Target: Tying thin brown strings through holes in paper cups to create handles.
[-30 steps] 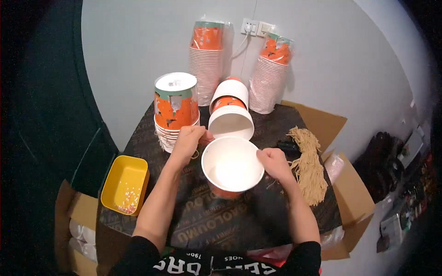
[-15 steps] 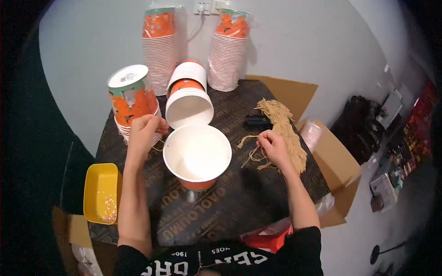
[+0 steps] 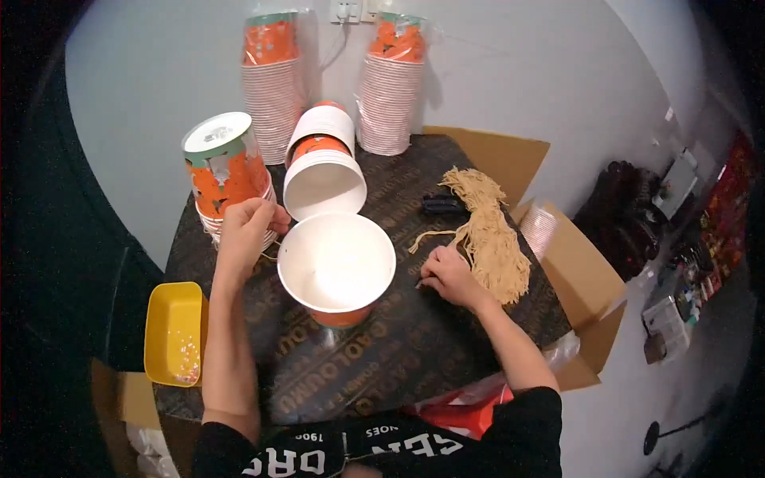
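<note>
A white-lined paper bucket (image 3: 336, 267) with an orange outside stands upright, mouth up, in front of me. At its left rim my left hand (image 3: 249, 231) is closed with fingertips pinched together; a thin pale strand shows just below, but what the fingers hold is hidden. To the bucket's right, my right hand (image 3: 448, 275) is closed low over the table, beside a bundle of tan cords (image 3: 494, 247). A small dark tip shows at its fingertips, too small to name. One loose cord (image 3: 430, 235) lies just beyond this hand.
Upside-down stacked buckets (image 3: 227, 171) stand behind my left hand. More buckets (image 3: 323, 183) lie on their sides ahead, with wrapped stacks (image 3: 271, 103) by the wall. A black object (image 3: 443, 205) lies beside the cords. A yellow tub (image 3: 174, 334) sits left; a cardboard box (image 3: 586, 279) stands right.
My right hand has moved left and slightly nearer to me, away from the cord bundle. Loose strands seen around it before no longer show. My left hand stays at the rim.
</note>
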`<state>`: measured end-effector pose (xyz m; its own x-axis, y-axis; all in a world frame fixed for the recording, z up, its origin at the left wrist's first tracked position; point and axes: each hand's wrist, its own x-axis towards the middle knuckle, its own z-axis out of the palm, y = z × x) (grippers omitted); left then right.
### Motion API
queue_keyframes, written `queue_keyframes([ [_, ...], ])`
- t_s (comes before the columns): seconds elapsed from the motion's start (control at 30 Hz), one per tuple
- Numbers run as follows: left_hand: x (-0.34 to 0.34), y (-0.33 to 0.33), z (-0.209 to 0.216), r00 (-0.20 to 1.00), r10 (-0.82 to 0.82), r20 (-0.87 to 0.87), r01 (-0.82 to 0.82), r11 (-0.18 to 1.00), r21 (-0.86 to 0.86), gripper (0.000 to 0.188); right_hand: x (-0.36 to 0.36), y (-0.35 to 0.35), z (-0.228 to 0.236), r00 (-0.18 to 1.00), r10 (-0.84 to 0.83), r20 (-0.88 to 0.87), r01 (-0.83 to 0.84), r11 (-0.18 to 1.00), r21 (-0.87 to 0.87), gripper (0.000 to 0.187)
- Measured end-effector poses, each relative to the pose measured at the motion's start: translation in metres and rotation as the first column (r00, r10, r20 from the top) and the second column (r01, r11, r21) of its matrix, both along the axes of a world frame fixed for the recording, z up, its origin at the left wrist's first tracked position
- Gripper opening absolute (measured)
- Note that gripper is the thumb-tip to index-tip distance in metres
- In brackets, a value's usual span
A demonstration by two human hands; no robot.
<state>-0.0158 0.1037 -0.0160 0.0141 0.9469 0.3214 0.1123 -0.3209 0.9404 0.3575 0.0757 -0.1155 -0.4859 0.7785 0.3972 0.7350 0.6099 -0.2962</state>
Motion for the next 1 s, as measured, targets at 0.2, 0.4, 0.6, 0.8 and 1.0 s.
queue_keyframes([
  [0.2, -0.003, -0.010, 0.011, 0.999, -0.003, -0.049, 0.005, 0.999, 0.040, 0.025, -0.012, -0.006, -0.002, 0.978, -0.042, 0.205, 0.040, 0.999, 0.013, 0.004],
  [0.4, 0.002, -0.033, 0.027, 0.966, 0.059, -0.251, -0.041, 0.996, 0.080, 0.024, -0.052, -0.045, 0.071, 0.987, 0.115, -0.114, -0.107, 0.992, 0.073, 0.010],
  [0.6, 0.044, -0.073, 0.050, 0.810, -0.216, -0.545, 0.322, 0.941, 0.105, 0.020, -0.082, -0.064, 0.097, 0.854, 0.232, -0.466, -0.233, 0.971, 0.056, 0.008],
  [0.8, 0.072, -0.083, 0.030, 0.818, -0.183, -0.546, 0.369, 0.894, 0.253, 0.031, -0.097, -0.069, 0.101, 0.829, 0.275, -0.486, -0.279, 0.958, 0.065, 0.005],
  [1.0, 0.082, -0.083, 0.018, 0.823, -0.170, -0.542, 0.371, 0.884, 0.285, 0.021, -0.100, -0.072, 0.096, 0.822, 0.156, -0.548, -0.215, 0.976, -0.043, 0.007],
])
